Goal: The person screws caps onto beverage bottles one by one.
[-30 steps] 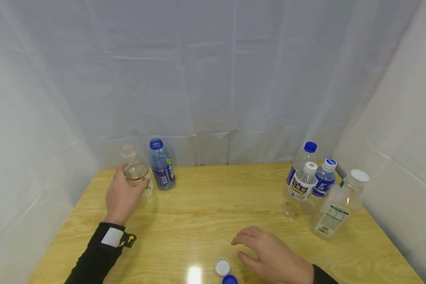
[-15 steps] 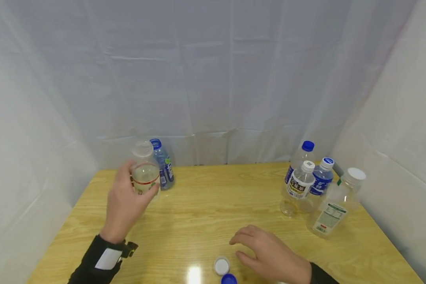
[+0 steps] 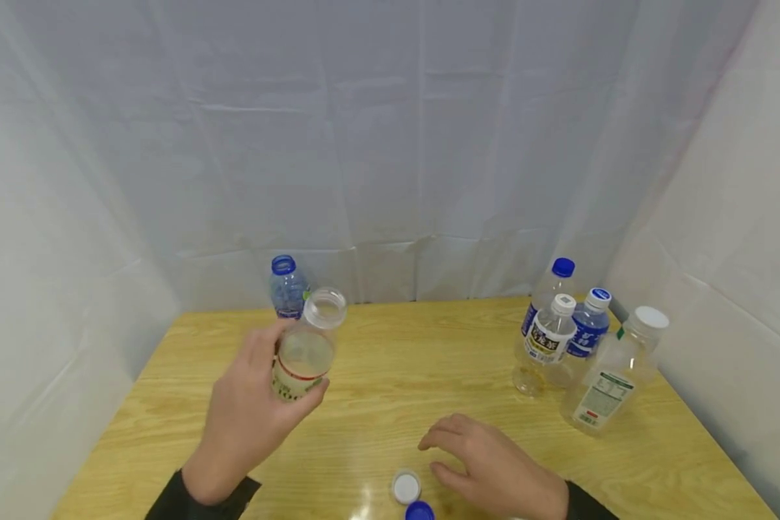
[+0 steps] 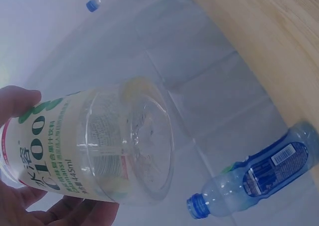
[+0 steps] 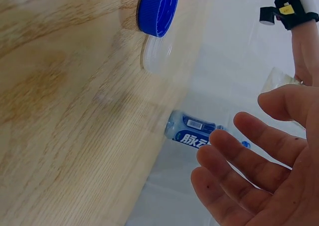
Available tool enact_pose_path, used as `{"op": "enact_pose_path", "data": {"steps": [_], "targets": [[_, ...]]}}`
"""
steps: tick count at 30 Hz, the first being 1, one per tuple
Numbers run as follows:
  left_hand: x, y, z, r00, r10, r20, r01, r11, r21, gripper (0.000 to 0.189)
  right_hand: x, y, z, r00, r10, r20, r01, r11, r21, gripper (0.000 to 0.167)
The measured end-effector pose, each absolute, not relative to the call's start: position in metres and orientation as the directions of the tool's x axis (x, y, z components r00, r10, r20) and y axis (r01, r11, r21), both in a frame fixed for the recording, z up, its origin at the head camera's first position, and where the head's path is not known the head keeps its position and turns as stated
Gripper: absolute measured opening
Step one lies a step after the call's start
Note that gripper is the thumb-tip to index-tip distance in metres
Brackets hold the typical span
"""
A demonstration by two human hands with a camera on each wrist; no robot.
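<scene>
My left hand (image 3: 250, 408) grips a clear plastic bottle (image 3: 308, 354) around its labelled body and holds it above the table, tilted. Its mouth shows uncapped in the head view. In the left wrist view the bottle's base faces away from my palm, and the label (image 4: 47, 146) reads C100. My right hand (image 3: 487, 462) hovers low over the front of the table with relaxed fingers, holding nothing. Just left of it lie a white cap (image 3: 406, 488) and a blue cap (image 3: 419, 511). Behind the held bottle stands an open-mouthed blue bottle (image 3: 289, 292).
On the right stand several capped bottles: one with a blue cap (image 3: 563, 267), one with a black-and-white label (image 3: 549, 339), one with a blue label (image 3: 588, 328), and a larger white-capped one (image 3: 614, 379). Pale sheeting (image 3: 390, 144) walls the wooden table (image 3: 416, 361).
My left hand has lifted the clear bottle off the table's back left and brought it right and nearer, tilting it. The right hand stays almost still.
</scene>
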State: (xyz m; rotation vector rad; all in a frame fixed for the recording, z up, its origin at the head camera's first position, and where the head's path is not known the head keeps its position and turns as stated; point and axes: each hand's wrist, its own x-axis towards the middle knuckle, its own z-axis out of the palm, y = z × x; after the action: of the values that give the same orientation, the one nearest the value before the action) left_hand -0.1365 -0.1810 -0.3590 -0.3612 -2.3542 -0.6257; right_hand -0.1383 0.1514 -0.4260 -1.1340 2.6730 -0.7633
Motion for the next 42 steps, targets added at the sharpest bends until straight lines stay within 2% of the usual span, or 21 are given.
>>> {"op": "enact_pose_path", "data": {"steps": [3,11,19,29,33,36,39,42], "targets": [[-0.129,-0.175,-0.361,-0.733,0.118,0.67,0.419,0.854,0.308,0.09,-0.138,0.15,-0.426,-0.703,-0.708,0.073,-0.642,0.587,-0.493,0.02],[-0.111,-0.165,-0.372,-0.762,0.162,0.627,0.421,0.859,0.291,0.089,-0.138,0.145,-0.427,-0.683,-0.727,0.078,-0.669,0.578,-0.467,0.021],[-0.104,-0.161,-0.379,-0.744,0.211,0.633,0.454,0.856,0.248,0.088,-0.139,0.138,-0.431,-0.651,-0.751,0.111,-0.715,0.559,-0.419,0.023],[-0.103,-0.16,-0.384,-0.707,0.226,0.67,0.479,0.85,0.219,0.086,-0.145,0.116,-0.438,-0.522,-0.848,0.091,-0.828,0.478,-0.292,0.034],[-0.103,-0.16,-0.385,-0.714,0.226,0.663,0.474,0.852,0.221,0.086,-0.147,0.109,-0.443,-0.456,-0.886,0.082,-0.874,0.428,-0.232,0.037],[-0.104,-0.16,-0.387,-0.732,0.223,0.644,0.462,0.857,0.229,0.087,-0.147,0.105,-0.448,-0.407,-0.91,0.084,-0.906,0.39,-0.165,0.036],[-0.104,-0.161,-0.388,-0.747,0.222,0.627,0.452,0.861,0.234,0.087,-0.147,0.1,-0.453,-0.385,-0.92,0.079,-0.92,0.375,-0.112,0.03],[-0.104,-0.16,-0.389,-0.76,0.221,0.611,0.443,0.864,0.239,0.087,-0.146,0.097,-0.458,-0.385,-0.921,0.049,-0.917,0.376,-0.135,0.021]]}}
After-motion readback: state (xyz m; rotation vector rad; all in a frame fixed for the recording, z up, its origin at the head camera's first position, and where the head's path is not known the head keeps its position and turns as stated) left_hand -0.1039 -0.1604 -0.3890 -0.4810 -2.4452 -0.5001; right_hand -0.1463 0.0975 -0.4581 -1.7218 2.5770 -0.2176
